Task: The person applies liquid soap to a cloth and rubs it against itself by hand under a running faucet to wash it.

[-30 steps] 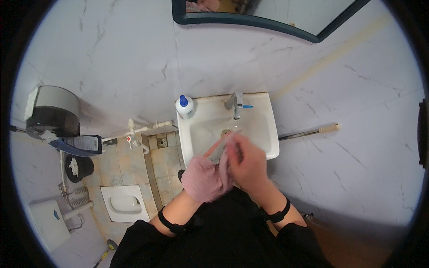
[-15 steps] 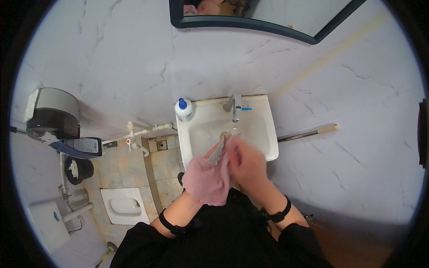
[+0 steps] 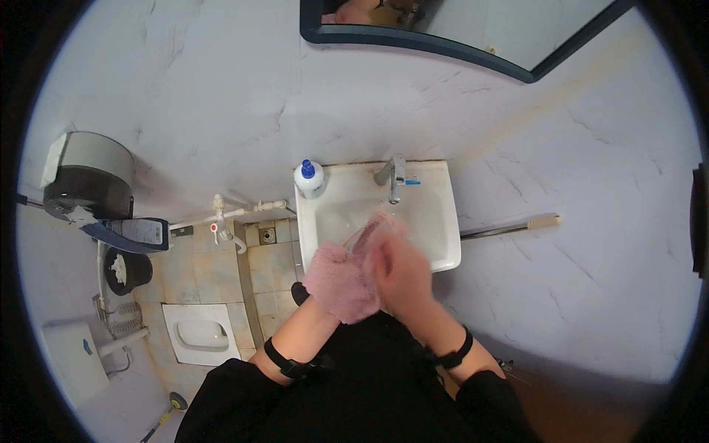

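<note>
Hands shifted slightly; both hands closed round pink cloth.

A washbasin stood against the wall, its tap at the rear rim and a soap bottle on its left rear corner. Both hands, left hand and right hand, were over the front rim, a cloth between them. A squat toilet lay in the floor well to the left.
</note>
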Available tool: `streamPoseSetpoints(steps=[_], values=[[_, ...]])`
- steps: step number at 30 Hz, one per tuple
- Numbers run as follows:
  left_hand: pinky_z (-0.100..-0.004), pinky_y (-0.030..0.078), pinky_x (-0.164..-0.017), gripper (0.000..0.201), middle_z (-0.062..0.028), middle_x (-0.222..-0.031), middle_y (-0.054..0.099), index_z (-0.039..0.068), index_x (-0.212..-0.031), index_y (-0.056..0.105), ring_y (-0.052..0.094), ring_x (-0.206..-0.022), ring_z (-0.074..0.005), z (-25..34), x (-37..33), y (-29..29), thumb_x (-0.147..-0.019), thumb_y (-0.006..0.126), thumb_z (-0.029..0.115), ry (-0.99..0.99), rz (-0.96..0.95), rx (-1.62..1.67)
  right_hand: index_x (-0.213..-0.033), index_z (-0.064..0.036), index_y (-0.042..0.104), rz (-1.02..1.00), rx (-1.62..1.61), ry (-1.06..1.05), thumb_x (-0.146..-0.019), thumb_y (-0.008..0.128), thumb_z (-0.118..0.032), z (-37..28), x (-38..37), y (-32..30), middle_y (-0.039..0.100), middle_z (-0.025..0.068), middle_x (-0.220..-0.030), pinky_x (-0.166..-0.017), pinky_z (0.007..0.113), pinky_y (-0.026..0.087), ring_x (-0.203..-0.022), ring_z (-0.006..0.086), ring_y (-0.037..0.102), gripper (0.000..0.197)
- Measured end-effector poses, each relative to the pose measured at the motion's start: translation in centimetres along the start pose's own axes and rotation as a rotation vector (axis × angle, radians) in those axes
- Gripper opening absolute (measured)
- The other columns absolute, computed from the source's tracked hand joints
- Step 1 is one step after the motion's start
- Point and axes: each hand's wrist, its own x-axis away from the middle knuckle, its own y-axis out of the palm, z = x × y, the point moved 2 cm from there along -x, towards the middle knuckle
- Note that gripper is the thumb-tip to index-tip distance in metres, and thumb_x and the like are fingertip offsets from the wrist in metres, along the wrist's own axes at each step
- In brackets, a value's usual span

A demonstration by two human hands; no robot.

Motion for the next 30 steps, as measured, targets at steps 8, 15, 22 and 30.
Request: streamPoseSetpoints(steps=[8, 15, 22, 30], values=[[-0.0315, 0.041, -0.099, 0.049, -0.0077, -0.126, 0.054, 0.01, -0.14, 0.041, 0.053, -0.113, -0.024, -0.3, -0.8, 0.0, -0.096, 0.027, 0.027, -0.016, 0.149, -1.201, -0.095, -0.0088, 0.061, 0.038, -0.003, -0.093, -0.082, 0.064, -0.009, -1.3, 1.0, 1.9, 0.063, 0.0111, -0.078, -0.057, 0.039, 0.049, -0.065, 0.0317, 0.062, 0.014], [-0.0298, 0.047, -0.09, 0.04, -0.0014, -0.124, 0.054, 0.005, -0.133, 0.047, 0.053, -0.116, -0.0154, -1.1, -1.2, -2.7, -0.1, 0.047, 0.028, -0.149, -0.171, 0.107, -0.093, -0.008, 0.061, 0.017, -0.037, 0.091, -0.079, 0.068, -0.01, -0.2, -0.7, 1.8, 0.064, 0.0094, -0.078, -0.057, 0.038, 0.05, -0.064, 0.0289, 0.063, 0.016], [-0.0355, 0.048, -0.092, 0.042, -0.0054, -0.129, 0.055, 0.003, -0.133, 0.046, 0.052, -0.119, -0.0206, -0.3, 0.0, 1.5, -0.095, 0.055, 0.02, 0.109, 0.238, -0.603, -0.097, -0.0132, 0.062, 0.07, -0.1, 0.033, -0.081, 0.065, -0.012, 0.7, -1.6, 2.3, 0.064, 0.0094, -0.08, -0.06, 0.038, 0.051, -0.07, 0.0318, 0.064, 0.016], [-0.0443, 0.039, -0.104, 0.036, -0.0179, -0.129, 0.052, -0.005, -0.122, 0.05, 0.049, -0.122, -0.0291, -0.3, 0.3, -1.9, -0.095, 0.037, 0.014, 0.047, 0.121, -0.197, -0.096, -0.0113, 0.062, 0.0, -0.012, 0.022, -0.081, 0.065, -0.012, -0.4, -1.5, 2.5, 0.065, 0.0089, -0.082, -0.059, 0.04, 0.05, -0.071, 0.0305, 0.065, 0.016]])
